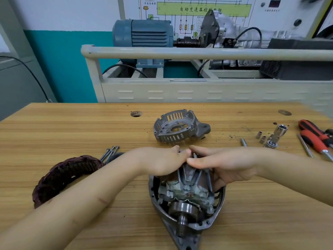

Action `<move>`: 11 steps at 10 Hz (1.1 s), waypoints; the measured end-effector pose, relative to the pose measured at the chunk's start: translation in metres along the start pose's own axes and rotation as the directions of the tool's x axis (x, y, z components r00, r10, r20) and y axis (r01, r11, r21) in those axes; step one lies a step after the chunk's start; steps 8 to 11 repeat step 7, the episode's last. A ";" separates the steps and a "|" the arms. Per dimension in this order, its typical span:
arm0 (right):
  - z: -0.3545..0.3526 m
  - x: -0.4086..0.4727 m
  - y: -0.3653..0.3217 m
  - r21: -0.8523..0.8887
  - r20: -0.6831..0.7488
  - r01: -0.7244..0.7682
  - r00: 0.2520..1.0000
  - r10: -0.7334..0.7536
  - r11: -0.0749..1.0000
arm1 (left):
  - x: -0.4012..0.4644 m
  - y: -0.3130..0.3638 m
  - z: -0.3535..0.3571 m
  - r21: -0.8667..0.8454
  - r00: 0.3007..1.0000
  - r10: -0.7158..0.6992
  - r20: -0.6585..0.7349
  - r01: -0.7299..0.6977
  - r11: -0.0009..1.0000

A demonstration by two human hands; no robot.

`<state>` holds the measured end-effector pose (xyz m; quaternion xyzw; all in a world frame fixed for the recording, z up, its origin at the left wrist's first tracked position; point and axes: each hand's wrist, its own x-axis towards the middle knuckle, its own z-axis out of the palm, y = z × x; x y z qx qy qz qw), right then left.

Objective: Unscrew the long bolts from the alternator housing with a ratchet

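Hands meeting over rotor (187, 183) at bench (234, 222) centre. Stator winding (66, 174) lying far left; long bolts (110, 153) lying loose beside it. Left hand (162, 161) curling onto rotor top; right hand (223, 165) gripping rotor's right side. Rotor sitting in front housing (182, 230). Rear housing (178, 129) lying behind. Sockets (275, 136), red-handled tools (313, 136) lying far right.

Wooden workbench (90, 127) before teal-and-white wall (68, 51)
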<state>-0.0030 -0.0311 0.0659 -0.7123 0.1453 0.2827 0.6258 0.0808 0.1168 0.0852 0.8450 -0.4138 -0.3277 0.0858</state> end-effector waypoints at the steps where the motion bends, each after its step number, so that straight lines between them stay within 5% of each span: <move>1: 0.000 0.001 -0.002 0.016 -0.049 -0.029 0.998 0.030 0.999 | 0.001 0.005 -0.004 0.006 1.000 0.000 0.001 0.000 1.000; 3: -0.011 0.003 -0.002 -0.005 -0.065 -0.022 0.998 0.021 1.000 | -0.007 0.010 -0.020 -0.006 0.995 0.058 -0.087 -0.058 0.998; 4: -0.011 -0.002 -0.010 -0.144 -0.077 -0.026 0.997 0.015 0.989 | -0.017 0.003 -0.027 0.022 0.972 0.160 -0.170 -0.159 0.987; 5: -0.007 -0.017 -0.021 -0.374 -0.153 -0.031 0.988 -0.028 0.927 | -0.018 -0.004 -0.006 0.133 0.966 0.235 -0.105 -0.220 0.966; 6: -0.009 -0.049 -0.033 -0.666 -0.289 0.152 0.850 -0.440 0.730 | -0.014 -0.014 0.015 0.131 0.948 0.293 -0.127 -0.276 0.952; 7: -0.015 -0.105 -0.035 -0.714 -0.332 0.502 0.371 -0.867 0.488 | -0.031 -0.023 0.012 -0.019 0.881 0.318 -0.351 -0.346 0.938; 11: -0.015 -0.105 -0.035 -0.714 -0.332 0.502 0.371 -0.867 0.488 | -0.031 -0.023 0.012 -0.019 0.881 0.318 -0.351 -0.346 0.938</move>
